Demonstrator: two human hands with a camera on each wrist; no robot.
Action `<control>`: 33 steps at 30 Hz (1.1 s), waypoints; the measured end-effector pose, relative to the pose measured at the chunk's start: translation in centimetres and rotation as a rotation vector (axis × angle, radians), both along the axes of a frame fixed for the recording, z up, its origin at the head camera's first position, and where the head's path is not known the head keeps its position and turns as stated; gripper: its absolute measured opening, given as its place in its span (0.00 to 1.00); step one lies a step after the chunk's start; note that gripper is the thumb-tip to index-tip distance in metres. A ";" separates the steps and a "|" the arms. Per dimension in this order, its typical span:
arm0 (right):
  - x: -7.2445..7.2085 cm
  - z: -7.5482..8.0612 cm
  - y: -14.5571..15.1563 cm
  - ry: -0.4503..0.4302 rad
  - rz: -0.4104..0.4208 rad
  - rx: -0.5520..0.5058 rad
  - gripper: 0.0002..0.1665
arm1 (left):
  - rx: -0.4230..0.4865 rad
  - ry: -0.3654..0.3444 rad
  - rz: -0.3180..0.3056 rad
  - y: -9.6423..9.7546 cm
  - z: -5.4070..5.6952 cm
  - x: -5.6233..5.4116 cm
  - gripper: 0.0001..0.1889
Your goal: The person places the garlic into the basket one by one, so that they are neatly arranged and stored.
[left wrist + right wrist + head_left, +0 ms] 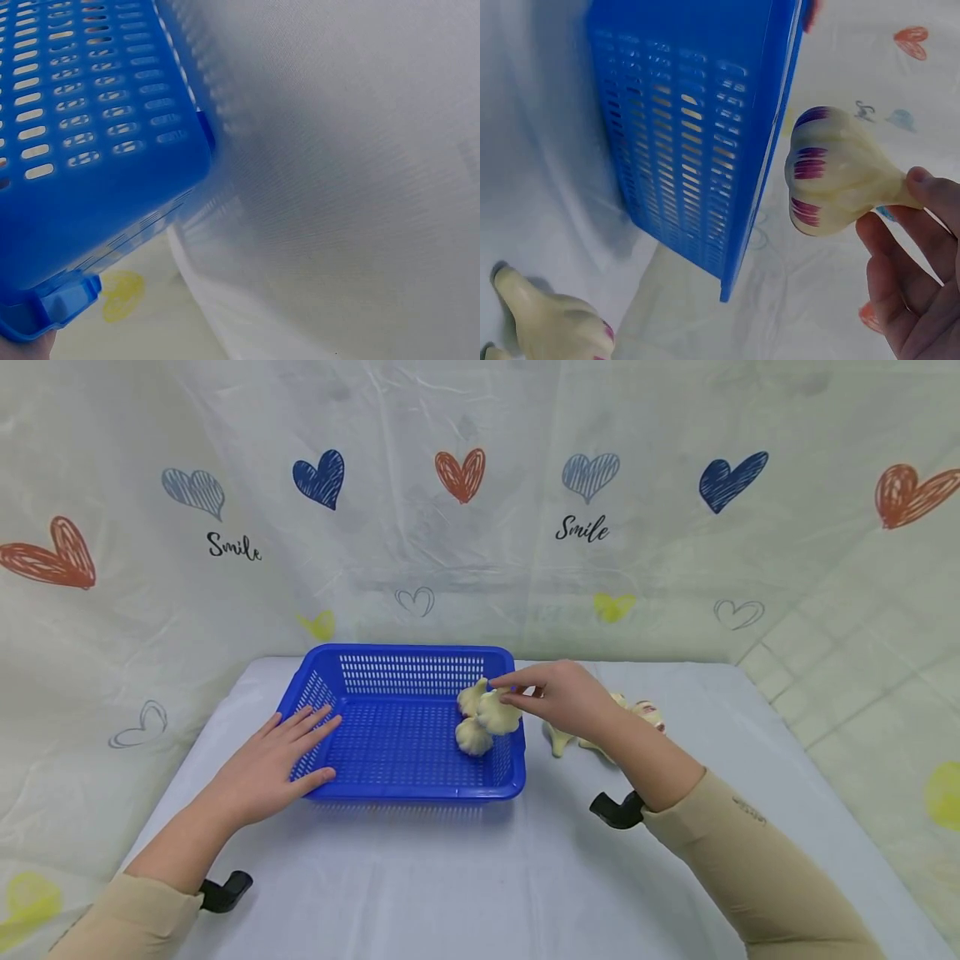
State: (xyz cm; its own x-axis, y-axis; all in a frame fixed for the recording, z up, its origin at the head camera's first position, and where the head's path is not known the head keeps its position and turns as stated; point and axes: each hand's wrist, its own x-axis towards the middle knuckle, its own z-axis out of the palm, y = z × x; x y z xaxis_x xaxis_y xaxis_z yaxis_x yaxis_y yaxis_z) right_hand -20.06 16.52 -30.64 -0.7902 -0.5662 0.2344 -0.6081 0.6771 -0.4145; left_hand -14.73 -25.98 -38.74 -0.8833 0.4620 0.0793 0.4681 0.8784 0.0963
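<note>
My right hand (564, 697) pinches a garlic bulb (836, 172) by its stem between thumb and fingers. The bulb is cream-coloured with purple streaks at its base, and the right wrist view shows it just outside the basket's rim line. In the head view it overlaps the right side of a blue perforated plastic basket (405, 792). Two other garlic bulbs (474, 739) lie inside, against that right side. Over the basket's left rim lies my left hand (262, 777), fingers spread and straight, holding nothing.
Several more garlic bulbs (558, 740) lie on the white-covered table (450, 877) to the basket's right, partly hidden by my right hand and forearm. Behind the table hangs a pale cloth (517, 560) printed with hearts.
</note>
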 end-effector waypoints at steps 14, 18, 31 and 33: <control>0.3 -1.9 -2.4 -0.016 0.195 0.139 0.16 | 0.008 0.017 0.006 0.1 0.2 0.2 0.40; 0.5 -2.4 -3.3 -0.035 0.213 0.240 0.15 | 0.002 0.008 0.006 0.0 0.0 0.1 0.40; 0.3 -3.9 -5.0 -0.150 0.230 0.406 0.13 | 0.003 0.007 0.009 0.1 0.1 0.1 0.41; 0.2 -4.1 -5.2 -0.141 0.227 0.431 0.13 | 0.006 0.010 0.007 0.2 0.0 0.1 0.41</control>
